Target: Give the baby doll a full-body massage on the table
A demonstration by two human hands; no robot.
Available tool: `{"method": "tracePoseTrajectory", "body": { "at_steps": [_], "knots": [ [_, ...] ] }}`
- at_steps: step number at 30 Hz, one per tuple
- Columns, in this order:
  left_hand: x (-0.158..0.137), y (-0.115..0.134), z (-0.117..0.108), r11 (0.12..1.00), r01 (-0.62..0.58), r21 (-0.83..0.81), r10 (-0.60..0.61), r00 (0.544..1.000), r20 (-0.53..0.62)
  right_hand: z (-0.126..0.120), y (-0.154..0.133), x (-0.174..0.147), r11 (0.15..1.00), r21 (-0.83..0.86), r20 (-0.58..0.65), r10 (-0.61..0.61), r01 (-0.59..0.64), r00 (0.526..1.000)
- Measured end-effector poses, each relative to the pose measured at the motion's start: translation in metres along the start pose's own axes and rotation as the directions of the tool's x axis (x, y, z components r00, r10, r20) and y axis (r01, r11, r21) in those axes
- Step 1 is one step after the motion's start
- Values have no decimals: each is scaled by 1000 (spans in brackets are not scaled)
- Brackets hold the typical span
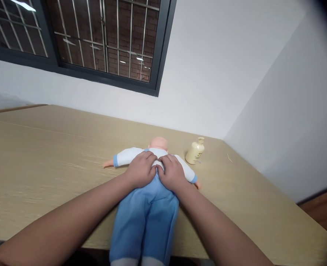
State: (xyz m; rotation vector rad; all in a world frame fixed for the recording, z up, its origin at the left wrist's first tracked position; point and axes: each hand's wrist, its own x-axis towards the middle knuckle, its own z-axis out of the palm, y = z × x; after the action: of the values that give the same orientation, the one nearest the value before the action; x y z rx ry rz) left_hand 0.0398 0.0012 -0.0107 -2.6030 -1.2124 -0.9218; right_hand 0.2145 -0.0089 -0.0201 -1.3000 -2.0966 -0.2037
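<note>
A doll in a white top with blue cuffs and blue trousers lies stretched out on the table, head away from me and both arms spread. Its bald head is at the far end; no face shows. My left hand bears on the left of the doll's torso, fingers bent and thumb near the midline. Beside it, my right hand grips the right of the torso in a mirrored pose. Both thumbs nearly meet at the trouser waist, and a patch of white top shows between the hands. Whether cloth is pinched is hard to see.
A cream pump bottle stands right of the doll's head. The wooden table reaches a white wall, with a barred, dark-framed window above. A thin pale strand lies near the right edge. The doll's legs extend over the near edge.
</note>
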Motion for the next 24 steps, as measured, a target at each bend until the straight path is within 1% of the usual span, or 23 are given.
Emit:
{"method": "tracePoseTrajectory", "body": {
  "at_steps": [2, 5, 7, 9, 11, 12, 15, 18, 21, 22, 24],
  "knots": [
    [2, -4, 2, 999, 36, -34, -34, 998, 61, -2, 4, 4, 999, 35, 97, 38, -42, 995],
    [9, -10, 3, 990, 116, -82, -103, 983, 151, -4, 12, 11, 990, 94, 224, 86, -109, 971],
    [15, -14, 2, 982, 165, -96, -143, 969, 201, -2, 18, 15, 978, 126, 273, 124, -164, 954],
    [21, -17, 1, 976, 201, -84, -176, 954, 244, 0, 21, 16, 968, 140, 289, 161, -208, 944],
    [25, -16, 1, 974, 217, -56, -197, 948, 251, 4, 21, 15, 970, 133, 243, 169, -205, 955],
    [25, -15, 2, 976, 214, -41, -200, 954, 225, 5, 20, 14, 975, 124, 197, 157, -183, 968],
    [21, -8, 6, 989, 151, -6, -150, 986, 79, 10, 17, 8, 993, 85, 27, 74, -76, 997],
    [14, -4, 11, 997, 68, 22, -67, 997, -31, 12, 15, 3, 999, 50, -88, -9, 14, 996],
    [11, -5, 13, 999, 41, 28, -38, 995, -92, 14, 15, 2, 999, 30, -106, -38, 41, 994],
    [12, -6, 14, 999, 45, 20, -43, 995, -90, 14, 16, 2, 999, 26, -93, -32, 35, 995],
    [14, -8, 14, 998, 62, 0, -62, 997, -42, 13, 18, 4, 1000, 21, -42, -4, 5, 999]
  ]
}}
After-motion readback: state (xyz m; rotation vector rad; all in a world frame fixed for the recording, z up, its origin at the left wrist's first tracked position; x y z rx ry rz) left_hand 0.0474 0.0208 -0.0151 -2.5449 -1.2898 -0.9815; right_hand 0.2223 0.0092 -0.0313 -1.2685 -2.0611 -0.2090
